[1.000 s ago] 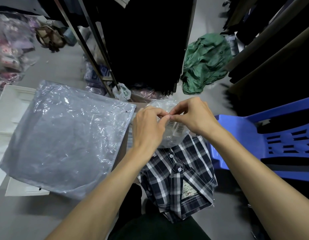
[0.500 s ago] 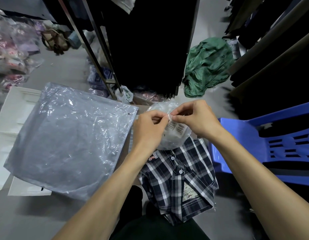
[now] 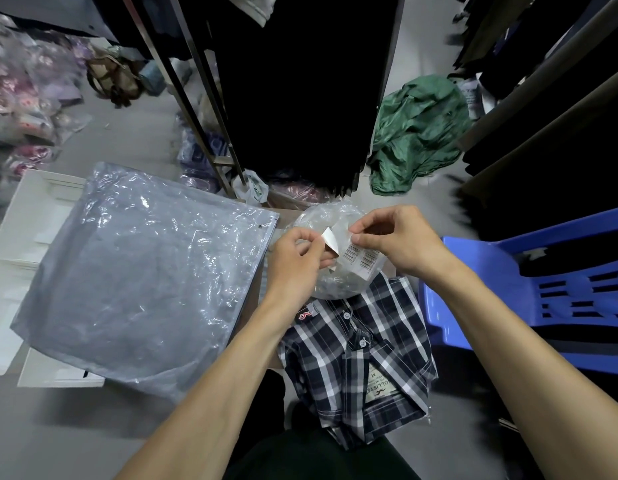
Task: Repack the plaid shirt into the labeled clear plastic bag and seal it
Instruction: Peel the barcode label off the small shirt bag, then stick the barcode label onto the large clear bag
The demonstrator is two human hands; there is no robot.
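The left hand (image 3: 295, 263) pinches a peeled white label corner (image 3: 330, 239) while the right hand (image 3: 401, 242) pinches the barcode sticker (image 3: 361, 259) on the crumpled clear bag (image 3: 330, 216), held above the folded plaid shirt (image 3: 356, 358), beside a large plastic bag (image 3: 138, 275) and a blue chair (image 3: 543, 296).

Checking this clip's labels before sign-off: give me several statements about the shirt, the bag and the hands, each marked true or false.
1. The plaid shirt is already inside the clear bag. False: it lies folded outside, below the bag.
2. Both hands hold the clear bag. True: left hand, right hand.
3. The bag bears barcode labels. True.
4. A red chair stands on the right. False: the chair is blue.
5. A green garment lies on the floor. True.
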